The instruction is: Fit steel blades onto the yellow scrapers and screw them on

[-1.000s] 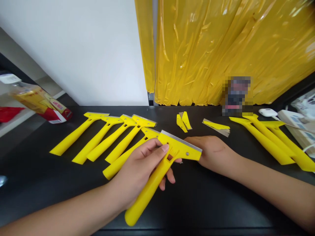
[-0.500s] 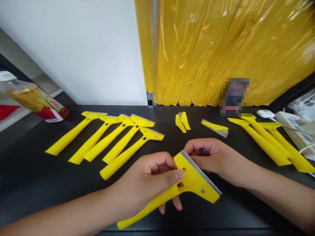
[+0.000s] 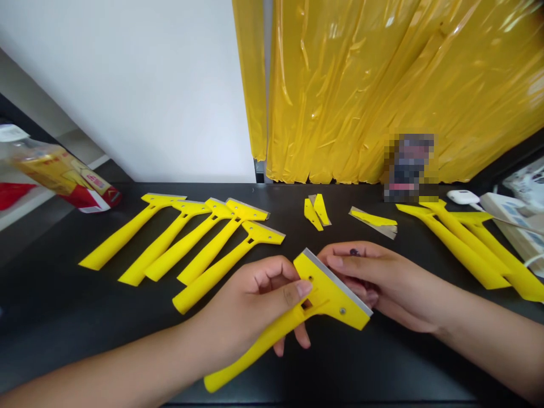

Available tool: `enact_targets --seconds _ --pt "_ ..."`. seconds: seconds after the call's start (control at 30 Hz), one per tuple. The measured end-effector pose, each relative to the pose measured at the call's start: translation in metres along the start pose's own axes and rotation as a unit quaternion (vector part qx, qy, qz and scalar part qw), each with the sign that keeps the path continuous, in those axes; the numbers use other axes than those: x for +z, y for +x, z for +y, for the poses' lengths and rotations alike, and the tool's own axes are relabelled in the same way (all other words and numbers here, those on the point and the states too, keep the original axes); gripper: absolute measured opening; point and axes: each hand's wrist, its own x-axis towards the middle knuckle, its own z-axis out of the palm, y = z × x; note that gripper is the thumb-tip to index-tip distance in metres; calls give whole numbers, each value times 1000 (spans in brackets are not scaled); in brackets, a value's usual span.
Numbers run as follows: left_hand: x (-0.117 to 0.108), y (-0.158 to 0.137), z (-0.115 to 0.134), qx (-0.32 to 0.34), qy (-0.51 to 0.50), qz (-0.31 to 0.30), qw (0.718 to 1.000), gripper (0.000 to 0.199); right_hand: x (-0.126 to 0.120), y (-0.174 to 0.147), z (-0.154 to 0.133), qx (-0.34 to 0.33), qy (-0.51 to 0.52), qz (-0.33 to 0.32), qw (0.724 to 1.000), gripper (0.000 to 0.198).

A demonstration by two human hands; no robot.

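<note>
My left hand [image 3: 276, 294] is closed around a yellow scraper [image 3: 327, 289], its thumb pressed on the head near an empty-looking screw hole. A grey metal blade runs along the head's edge, and a screw shows near the lower right end. Just behind that blade, my right hand [image 3: 374, 277] is curled, with a small dark object [image 3: 355, 253] peeking out above its fingers. Most of that object is hidden, so its kind cannot be made out. Several similar scrapers [image 3: 212, 241] lie fanned out on the black table to the left.
Yellow pieces with blades [image 3: 317, 211] lie at mid-table, and another yellow piece with a blade [image 3: 374, 220] lies right of them. More yellow scraper handles [image 3: 463, 243], a white power strip [image 3: 512, 221] and a white case [image 3: 463, 197] are at right. A bottle [image 3: 72, 178] stands left.
The held scraper has risen slightly and shifted left. My right hand's fingers have turned, its thumb now lying higher along the blade side, and the dark object has moved slightly up.
</note>
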Motion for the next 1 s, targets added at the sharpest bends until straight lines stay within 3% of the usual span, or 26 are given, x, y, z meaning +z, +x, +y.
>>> enact_targets --seconds 0.53,0.8,1.0 --pt "-1 -2 -1 -12 11 -16 1000 25 -4 -2 -5 39 -64 -32 997 39" --pt "2 -3 -1 -4 34 3 999 24 -8 -3 -7 75 -33 -27 996 27" --pt "1 -4 -4 9 44 19 999 23 -2 0 -6 40 -93 6 995 30"
